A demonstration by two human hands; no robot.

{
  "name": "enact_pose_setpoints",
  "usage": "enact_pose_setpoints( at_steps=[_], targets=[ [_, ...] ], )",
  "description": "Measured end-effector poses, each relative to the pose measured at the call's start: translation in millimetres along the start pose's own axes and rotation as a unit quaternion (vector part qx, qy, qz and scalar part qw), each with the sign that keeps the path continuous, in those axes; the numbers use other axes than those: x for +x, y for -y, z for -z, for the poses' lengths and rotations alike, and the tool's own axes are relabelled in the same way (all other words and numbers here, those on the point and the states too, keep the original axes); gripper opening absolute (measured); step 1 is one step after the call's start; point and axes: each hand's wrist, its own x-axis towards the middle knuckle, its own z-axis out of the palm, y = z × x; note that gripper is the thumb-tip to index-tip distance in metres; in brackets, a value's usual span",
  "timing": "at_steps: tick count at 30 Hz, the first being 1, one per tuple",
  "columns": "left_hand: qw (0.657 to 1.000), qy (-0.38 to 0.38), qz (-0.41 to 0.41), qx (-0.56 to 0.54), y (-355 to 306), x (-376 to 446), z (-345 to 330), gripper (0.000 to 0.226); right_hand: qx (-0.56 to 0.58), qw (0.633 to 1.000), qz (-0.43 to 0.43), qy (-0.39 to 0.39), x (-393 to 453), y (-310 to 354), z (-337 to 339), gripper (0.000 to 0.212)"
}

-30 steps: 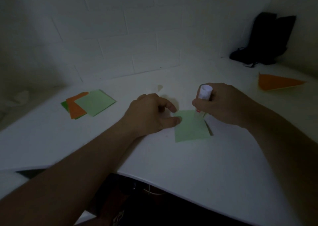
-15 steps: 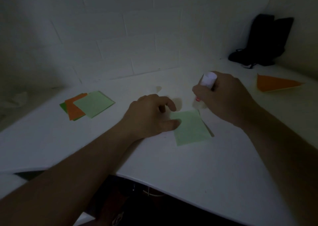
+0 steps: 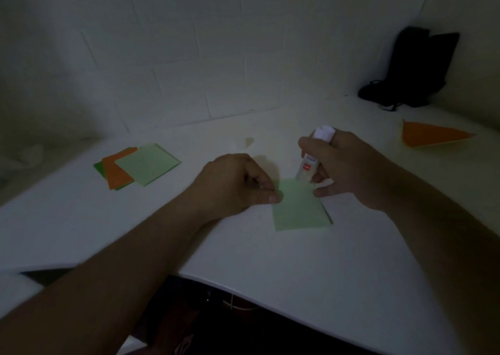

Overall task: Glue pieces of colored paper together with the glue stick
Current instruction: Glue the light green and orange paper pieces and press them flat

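A light green paper square [image 3: 297, 208] lies on the white table [image 3: 311, 273] in front of me, with a darker sheet's edge showing under its right side. My right hand [image 3: 349, 168] grips a white glue stick [image 3: 308, 162], tilted, its lower end at the square's far edge. My left hand [image 3: 238, 184] has curled fingers, and its thumb tip presses the square's left edge. A small stack of green and orange papers [image 3: 135, 165] lies at the left.
An orange folded paper triangle [image 3: 430, 135] lies at the far right. A black bag [image 3: 414, 70] stands in the back right corner against the white brick wall. The table's curved front edge runs just below my forearms.
My right hand swept the glue stick from the square's right part up past its far edge, then back down onto the far edge. My left hand stayed on the paper.
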Motion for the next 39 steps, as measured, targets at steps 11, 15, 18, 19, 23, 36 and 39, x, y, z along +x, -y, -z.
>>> enact_pose_setpoints(
  at_steps=[11, 15, 18, 19, 23, 36, 39],
  targets=[
    [0.993, 0.022, 0.038, 0.111, -2.0, 2.3, -1.0, 0.073, -0.100, 0.994, 0.050, 0.014, -2.4, 0.3, -0.7, 0.029],
    [0.991, 0.001, 0.044, 0.124, 1.3, 4.6, -2.6, 0.072, -0.154, 0.980, 0.110, -0.058, -1.0, 3.1, -2.9, 0.044],
    [0.991, 0.004, 0.043, 0.127, -0.3, 4.4, -3.3, 0.073, -0.216, 0.959, 0.163, -0.090, -4.2, 6.3, -4.8, 0.041],
    [0.991, 0.004, 0.043, 0.127, -0.6, 4.0, -3.4, 0.073, -0.235, 0.953, 0.171, -0.087, -5.4, 7.5, -6.9, 0.038],
    [0.990, 0.003, 0.047, 0.132, 0.1, 4.7, -5.4, 0.071, -0.282, 0.941, 0.182, -0.050, -5.5, 8.1, -20.6, 0.031],
    [0.990, 0.017, 0.044, 0.132, 0.4, 8.5, -4.2, 0.062, -0.259, 0.947, 0.192, 0.001, 8.5, -2.2, -42.8, 0.035],
    [0.991, 0.021, 0.040, 0.129, -1.8, 7.6, -2.7, 0.051, -0.260, 0.944, 0.202, 0.008, 9.5, -4.1, -48.0, 0.031]
  ],
)
